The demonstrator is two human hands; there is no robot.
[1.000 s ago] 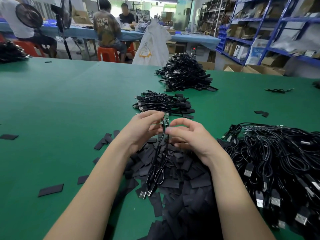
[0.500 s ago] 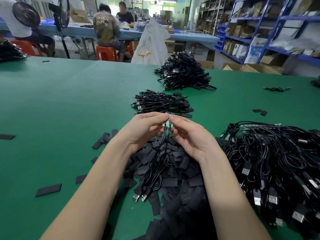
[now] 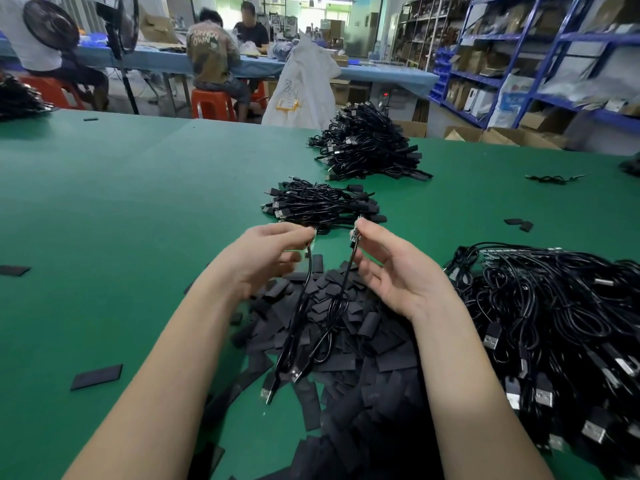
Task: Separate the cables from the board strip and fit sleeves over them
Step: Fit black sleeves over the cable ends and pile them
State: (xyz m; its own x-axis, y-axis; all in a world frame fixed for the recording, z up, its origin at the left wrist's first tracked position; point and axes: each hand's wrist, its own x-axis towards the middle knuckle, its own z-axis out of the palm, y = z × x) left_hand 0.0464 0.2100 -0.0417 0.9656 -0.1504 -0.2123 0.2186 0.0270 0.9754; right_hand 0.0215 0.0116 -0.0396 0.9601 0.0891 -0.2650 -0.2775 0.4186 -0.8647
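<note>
Holding one thin black USB cable (image 3: 304, 306) pinched in the left hand (image 3: 263, 258) and another (image 3: 341, 292) in the right hand (image 3: 388, 268), small board ends up and apart, probably so each hangs free over the heap of flat black sleeves (image 3: 363, 341) for sleeving next.

I see sleeves (image 3: 349, 358) heaped at the table's (image 3: 121, 209) near edge, a cable tangle (image 3: 561, 327) right of them, two cable piles (image 3: 322, 206) behind, toward the far edge.
</note>
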